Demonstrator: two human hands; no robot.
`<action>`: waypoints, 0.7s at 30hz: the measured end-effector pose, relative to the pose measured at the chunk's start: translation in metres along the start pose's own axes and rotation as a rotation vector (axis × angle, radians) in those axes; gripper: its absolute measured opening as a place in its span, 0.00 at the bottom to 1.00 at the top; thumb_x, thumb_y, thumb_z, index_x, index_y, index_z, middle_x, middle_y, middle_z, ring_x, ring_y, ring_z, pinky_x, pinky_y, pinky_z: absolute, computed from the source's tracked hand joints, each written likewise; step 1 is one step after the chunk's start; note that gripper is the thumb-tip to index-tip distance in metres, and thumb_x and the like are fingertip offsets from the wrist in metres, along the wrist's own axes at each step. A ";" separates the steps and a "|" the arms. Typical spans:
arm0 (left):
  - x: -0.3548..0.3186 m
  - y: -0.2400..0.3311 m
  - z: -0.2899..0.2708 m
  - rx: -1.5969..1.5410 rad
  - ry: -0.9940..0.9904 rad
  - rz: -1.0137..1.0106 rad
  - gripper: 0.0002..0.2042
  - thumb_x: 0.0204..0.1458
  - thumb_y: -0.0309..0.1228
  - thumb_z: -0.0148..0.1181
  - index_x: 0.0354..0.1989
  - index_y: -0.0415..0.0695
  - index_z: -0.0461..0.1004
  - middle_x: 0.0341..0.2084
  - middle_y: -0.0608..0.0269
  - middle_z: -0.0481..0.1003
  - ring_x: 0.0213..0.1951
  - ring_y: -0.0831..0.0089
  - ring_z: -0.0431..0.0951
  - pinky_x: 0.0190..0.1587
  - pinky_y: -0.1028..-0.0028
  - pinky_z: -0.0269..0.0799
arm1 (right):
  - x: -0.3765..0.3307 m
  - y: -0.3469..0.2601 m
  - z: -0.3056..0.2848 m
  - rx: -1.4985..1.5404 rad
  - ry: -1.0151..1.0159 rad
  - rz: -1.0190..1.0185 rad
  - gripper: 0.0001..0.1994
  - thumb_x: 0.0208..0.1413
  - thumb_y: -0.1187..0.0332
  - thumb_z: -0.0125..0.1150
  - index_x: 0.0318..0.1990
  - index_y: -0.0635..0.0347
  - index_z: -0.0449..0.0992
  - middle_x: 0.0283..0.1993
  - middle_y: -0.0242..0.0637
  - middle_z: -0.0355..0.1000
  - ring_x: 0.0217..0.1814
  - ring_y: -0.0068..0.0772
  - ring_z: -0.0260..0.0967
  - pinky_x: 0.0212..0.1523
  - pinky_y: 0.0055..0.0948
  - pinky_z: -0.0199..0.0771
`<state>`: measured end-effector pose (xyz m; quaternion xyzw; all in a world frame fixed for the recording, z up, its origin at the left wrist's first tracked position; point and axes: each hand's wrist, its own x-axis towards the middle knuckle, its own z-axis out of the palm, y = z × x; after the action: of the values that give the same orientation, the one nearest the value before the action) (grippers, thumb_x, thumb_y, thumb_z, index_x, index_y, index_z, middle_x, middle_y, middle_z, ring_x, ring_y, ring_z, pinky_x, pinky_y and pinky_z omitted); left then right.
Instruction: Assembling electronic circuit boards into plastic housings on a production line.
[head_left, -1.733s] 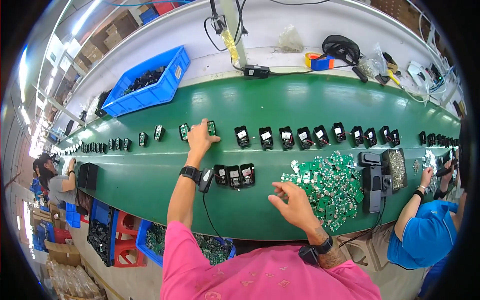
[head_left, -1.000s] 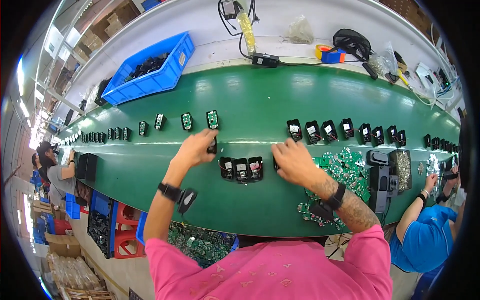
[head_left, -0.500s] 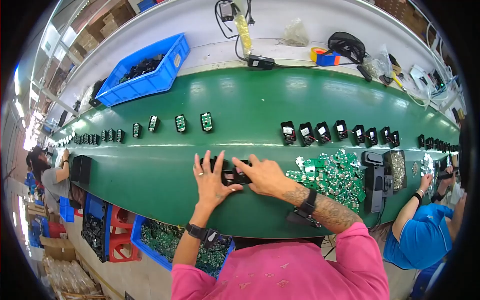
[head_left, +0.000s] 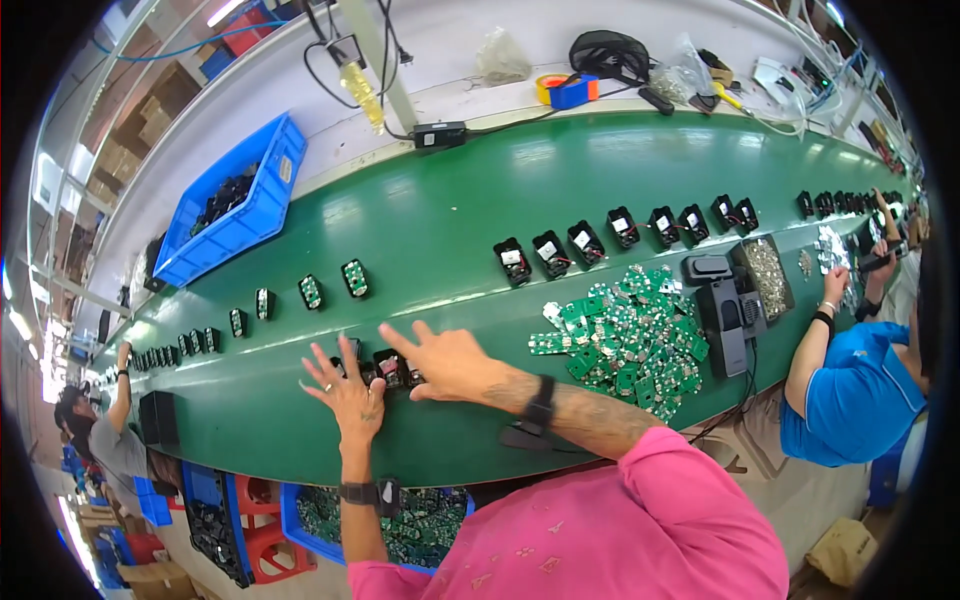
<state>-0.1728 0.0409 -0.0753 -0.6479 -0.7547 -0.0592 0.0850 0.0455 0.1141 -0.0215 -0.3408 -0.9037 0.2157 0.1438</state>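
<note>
My left hand [head_left: 345,392] lies flat on the green conveyor belt [head_left: 440,220] with fingers spread, touching the left end of a short row of small black housings [head_left: 388,368]. My right hand [head_left: 445,362] rests palm down over the right end of that row, fingers apart. Neither hand grips anything. A heap of small green circuit boards [head_left: 625,335] lies to the right of my right hand. Further up the belt a line of black housings with boards inside [head_left: 585,243] runs to the right, and two more [head_left: 330,285] sit at the upper left.
A blue bin of black parts [head_left: 235,205] stands beyond the belt at left. A black fixture [head_left: 725,310] and a tray of small metal parts [head_left: 768,275] sit right of the boards. A person in blue [head_left: 850,385] works at right, another [head_left: 110,440] at far left. A blue crate of boards [head_left: 420,520] sits below the belt.
My left hand came back from the far housings to the near row. My right hand left the board heap and joined it; both now lie spread over the row.
</note>
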 end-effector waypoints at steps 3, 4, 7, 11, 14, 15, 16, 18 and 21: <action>-0.006 0.045 -0.053 -0.160 0.086 -0.094 0.49 0.47 0.52 0.67 0.74 0.44 0.49 0.73 0.45 0.42 0.73 0.37 0.35 0.66 0.30 0.33 | -0.056 0.033 -0.035 0.070 0.159 0.226 0.42 0.52 0.52 0.68 0.70 0.57 0.54 0.55 0.53 0.69 0.45 0.57 0.75 0.42 0.48 0.78; -0.008 0.052 -0.063 -0.160 0.086 -0.110 0.49 0.47 0.52 0.67 0.74 0.44 0.49 0.73 0.45 0.42 0.73 0.37 0.35 0.66 0.30 0.33 | -0.080 0.046 -0.045 0.062 0.233 0.302 0.38 0.52 0.53 0.68 0.66 0.61 0.61 0.52 0.50 0.72 0.47 0.54 0.75 0.44 0.46 0.77; -0.001 0.082 -0.071 -0.384 0.020 0.079 0.43 0.47 0.46 0.69 0.70 0.43 0.57 0.71 0.44 0.48 0.70 0.38 0.47 0.70 0.45 0.46 | -0.171 0.076 -0.068 0.077 0.465 0.555 0.23 0.52 0.63 0.69 0.53 0.64 0.75 0.45 0.47 0.74 0.42 0.51 0.73 0.43 0.42 0.75; 0.061 0.176 -0.049 -0.731 0.020 0.267 0.47 0.45 0.41 0.72 0.72 0.44 0.52 0.68 0.43 0.56 0.70 0.41 0.52 0.71 0.54 0.49 | -0.213 0.076 -0.077 -0.141 0.588 0.601 0.19 0.47 0.69 0.71 0.49 0.61 0.79 0.48 0.44 0.73 0.51 0.47 0.68 0.53 0.39 0.69; 0.112 0.209 0.006 -0.791 0.007 0.154 0.50 0.42 0.43 0.74 0.73 0.51 0.50 0.68 0.41 0.58 0.70 0.40 0.52 0.71 0.53 0.49 | -0.187 0.074 -0.064 -0.160 0.570 0.478 0.20 0.45 0.69 0.71 0.49 0.58 0.79 0.54 0.44 0.69 0.60 0.50 0.61 0.59 0.45 0.62; 0.122 0.208 0.022 -0.658 -0.038 0.142 0.50 0.41 0.43 0.74 0.73 0.54 0.51 0.67 0.41 0.59 0.69 0.40 0.53 0.71 0.53 0.49 | -0.174 0.069 -0.061 -0.190 0.528 0.458 0.21 0.45 0.68 0.72 0.50 0.57 0.79 0.57 0.44 0.67 0.62 0.51 0.59 0.60 0.49 0.60; 0.131 0.210 0.031 -0.528 -0.082 0.133 0.49 0.41 0.44 0.74 0.73 0.57 0.51 0.66 0.41 0.60 0.69 0.40 0.55 0.71 0.53 0.48 | -0.163 0.069 -0.058 -0.225 0.488 0.442 0.22 0.45 0.67 0.72 0.51 0.56 0.78 0.59 0.45 0.65 0.64 0.53 0.56 0.61 0.52 0.58; 0.137 0.211 0.036 -0.538 -0.045 0.179 0.47 0.41 0.45 0.74 0.72 0.58 0.55 0.63 0.42 0.63 0.66 0.43 0.59 0.69 0.52 0.50 | -0.149 0.083 -0.048 -0.291 0.456 0.468 0.25 0.44 0.65 0.73 0.53 0.54 0.77 0.61 0.46 0.62 0.67 0.54 0.53 0.61 0.56 0.56; 0.123 0.193 0.031 -1.007 0.105 0.227 0.41 0.44 0.41 0.72 0.69 0.55 0.61 0.52 0.45 0.69 0.54 0.49 0.70 0.57 0.56 0.65 | -0.126 0.091 -0.040 -0.387 0.316 0.531 0.25 0.43 0.62 0.73 0.52 0.53 0.77 0.61 0.45 0.63 0.67 0.53 0.53 0.61 0.58 0.54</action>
<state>-0.0020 0.1960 -0.0844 -0.6825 -0.5522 -0.4379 -0.1938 0.2036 0.1018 -0.0456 -0.6137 -0.7743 0.0152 0.1534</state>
